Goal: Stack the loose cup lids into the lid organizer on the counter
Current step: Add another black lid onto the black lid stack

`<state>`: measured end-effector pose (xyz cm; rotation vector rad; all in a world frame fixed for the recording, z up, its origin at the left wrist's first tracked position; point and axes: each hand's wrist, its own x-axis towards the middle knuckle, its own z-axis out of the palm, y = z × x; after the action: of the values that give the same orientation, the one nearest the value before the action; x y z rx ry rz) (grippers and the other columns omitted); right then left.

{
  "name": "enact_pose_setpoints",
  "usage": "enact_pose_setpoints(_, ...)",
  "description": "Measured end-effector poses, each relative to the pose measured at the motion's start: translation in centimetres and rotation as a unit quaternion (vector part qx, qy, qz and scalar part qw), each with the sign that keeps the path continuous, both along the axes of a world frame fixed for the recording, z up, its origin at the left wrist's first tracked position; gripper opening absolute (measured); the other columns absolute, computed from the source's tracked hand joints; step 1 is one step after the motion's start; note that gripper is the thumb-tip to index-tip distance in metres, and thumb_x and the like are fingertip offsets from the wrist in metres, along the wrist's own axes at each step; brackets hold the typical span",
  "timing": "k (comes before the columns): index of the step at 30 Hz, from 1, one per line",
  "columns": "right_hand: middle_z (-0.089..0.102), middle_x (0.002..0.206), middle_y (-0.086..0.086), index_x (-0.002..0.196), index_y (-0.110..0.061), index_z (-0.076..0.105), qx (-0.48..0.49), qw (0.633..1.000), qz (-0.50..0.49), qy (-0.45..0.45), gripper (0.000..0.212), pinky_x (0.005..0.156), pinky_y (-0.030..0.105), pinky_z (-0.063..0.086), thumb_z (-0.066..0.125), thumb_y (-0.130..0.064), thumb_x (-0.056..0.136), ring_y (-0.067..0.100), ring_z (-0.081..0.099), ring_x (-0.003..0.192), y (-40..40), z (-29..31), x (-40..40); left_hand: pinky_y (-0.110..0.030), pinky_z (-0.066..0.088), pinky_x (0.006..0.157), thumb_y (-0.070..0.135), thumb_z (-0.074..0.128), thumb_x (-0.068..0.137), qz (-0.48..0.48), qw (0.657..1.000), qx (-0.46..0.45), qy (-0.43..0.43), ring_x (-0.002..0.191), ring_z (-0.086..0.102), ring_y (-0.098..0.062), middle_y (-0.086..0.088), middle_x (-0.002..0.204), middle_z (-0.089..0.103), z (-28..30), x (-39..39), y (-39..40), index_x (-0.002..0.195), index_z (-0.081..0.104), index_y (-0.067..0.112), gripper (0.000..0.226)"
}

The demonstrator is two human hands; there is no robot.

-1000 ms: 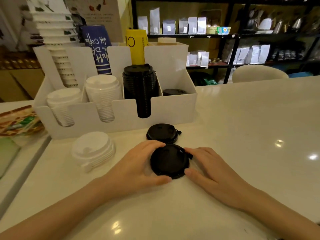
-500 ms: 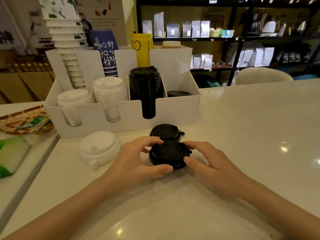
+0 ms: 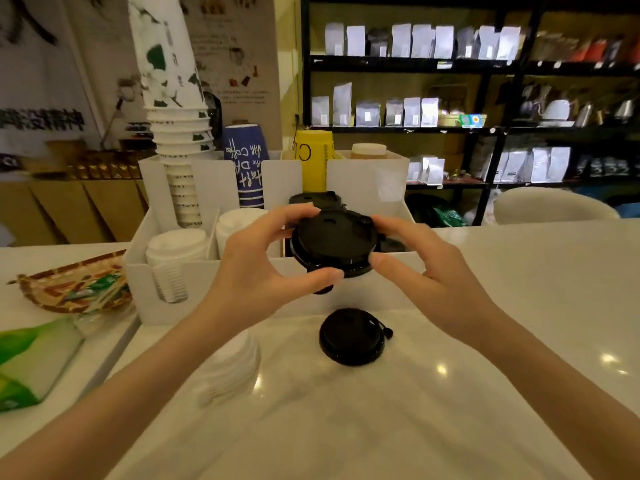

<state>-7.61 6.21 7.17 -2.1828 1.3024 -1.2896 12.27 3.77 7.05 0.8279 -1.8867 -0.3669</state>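
A small stack of black lids (image 3: 332, 245) is held in the air in front of the white lid organizer (image 3: 394, 271). My left hand (image 3: 256, 271) grips its left edge and my right hand (image 3: 426, 271) grips its right edge. Behind it, the organizer's tall black lid stack (image 3: 317, 199) is mostly hidden. Another black lid (image 3: 351, 336) lies on the counter below. A loose stack of white lids (image 3: 232, 368) sits on the counter under my left forearm. Two white lid stacks (image 3: 173, 247) fill the organizer's left slots.
Stacked paper cups (image 3: 180, 143), a blue cup stack (image 3: 247, 164) and a yellow cup stack (image 3: 313, 161) stand in the organizer's back row. A woven tray (image 3: 69, 285) and a green packet (image 3: 31, 362) lie at left. A chair back (image 3: 550, 206) and shelves stand beyond the counter.
Both hands have lifted the black lids off the counter and up toward the organizer. The other black lid stays on the counter.
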Motion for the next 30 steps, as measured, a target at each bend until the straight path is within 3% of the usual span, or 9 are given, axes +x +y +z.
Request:
enact_pose_setpoints(3,0.049,0.1,-0.024,0.112,-0.041,0.043,-0.025,0.999,0.02,-0.02,0.034,0.073,-0.004,0.033,0.049,-0.018,0.088,-0.023,0.04,0.093,-1.8,1.5,0.7,-0.019,0.045,0.095,0.04,0.076,0.058,0.009,1.0,-0.013,0.023,0.108,0.055,-0.005,0.014,0.11,0.059,1.0,-0.4,-1.6,0.114,0.052,0.023,0.063)
enact_pose_setpoints(6,0.042,0.095,-0.036,0.097,-0.054,0.039,-0.048,0.998,0.023,-0.022,0.034,0.077,-0.008,0.026,0.044,-0.023,0.083,-0.028,0.037,0.09,-3.9,2.7,1.2,-0.019,0.045,0.095,0.033,0.075,0.061,0.026,0.998,-0.025,0.052,0.109,0.055,-0.007,0.012,0.109,0.059,1.7,-0.8,-3.4,0.112,0.054,0.022,0.057)
enact_pose_setpoints(9,0.044,0.098,-0.037,0.1,-0.056,0.041,-0.038,0.997,0.023,-0.057,0.037,0.094,0.011,0.031,0.045,-0.022,0.086,-0.016,0.041,0.102,-6.4,3.1,1.6,-0.014,0.043,0.093,0.032,0.075,0.062,0.055,0.994,-0.051,0.075,0.11,0.054,-0.005,0.01,0.11,0.058,2.3,-1.0,-5.3,0.108,0.056,0.021,0.051)
enact_pose_setpoints(11,0.053,0.11,-0.023,0.112,-0.045,0.049,-0.038,0.996,0.008,-0.078,0.032,0.102,0.029,0.037,0.047,-0.024,0.087,0.002,0.046,0.112,-8.0,3.0,2.0,-0.016,0.044,0.093,0.031,0.075,0.063,0.081,0.99,-0.058,0.099,0.11,0.054,-0.009,0.004,0.112,0.059,2.5,-1.1,-6.6,0.105,0.058,0.02,0.047)
enact_pose_setpoints(12,0.055,0.116,-0.014,0.117,-0.036,0.051,-0.029,0.995,0.004,-0.093,0.031,0.101,0.028,0.04,0.048,-0.025,0.087,0.008,0.049,0.112,-8.7,2.9,2.3,-0.017,0.045,0.093,0.031,0.076,0.063,0.091,0.988,-0.056,0.111,0.11,0.055,-0.011,0.001,0.112,0.06,2.5,-1.2,-7.3,0.104,0.059,0.019,0.045)
enact_pose_setpoints(14,0.057,0.122,0.0,0.123,-0.022,0.051,-0.005,0.993,0.009,-0.118,0.034,0.087,0.005,0.042,0.048,-0.021,0.089,0.005,0.052,0.103,-9.7,2.4,2.7,-0.014,0.046,0.09,0.03,0.076,0.064,0.111,0.985,-0.046,0.125,0.106,0.057,-0.013,-0.001,0.108,0.062,2.1,-1.4,-8.2,0.101,0.06,0.017,0.043)
enact_pose_setpoints(16,0.057,0.122,0.0,0.125,-0.019,0.049,0.006,0.992,0.011,-0.122,0.035,0.074,-0.007,0.035,0.046,-0.018,0.09,0.003,0.05,0.1,-10.3,2.1,3.0,-0.009,0.045,0.086,0.03,0.076,0.063,0.132,0.982,-0.034,0.131,0.102,0.057,-0.012,0.002,0.103,0.06,1.6,-1.7,-8.9,0.098,0.06,0.016,0.04)
enact_pose_setpoints(22,0.052,0.115,-0.013,0.125,-0.023,0.046,0.031,0.988,0.035,-0.148,0.034,0.076,-0.006,0.035,0.043,-0.018,0.091,-0.008,0.047,0.099,-12.0,1.1,2.8,-0.02,0.046,0.086,0.03,0.075,0.063,0.162,0.981,-0.008,0.104,0.102,0.054,-0.014,0.004,0.103,0.054,0.7,-2.0,-9.9,0.096,0.061,0.013,0.04)
enact_pose_setpoints(30,0.05,0.118,-0.012,0.126,-0.022,0.045,0.059,0.988,0.017,-0.144,0.034,0.083,0.007,0.033,0.043,-0.02,0.091,0.004,0.045,0.11,-13.3,0.2,2.6,-0.009,0.038,0.077,0.031,0.074,0.065,0.173,0.983,0.002,0.055,0.097,0.049,-0.008,0.007,0.101,0.052,0.3,-2.3,-10.6,0.097,0.061,0.014,0.039)
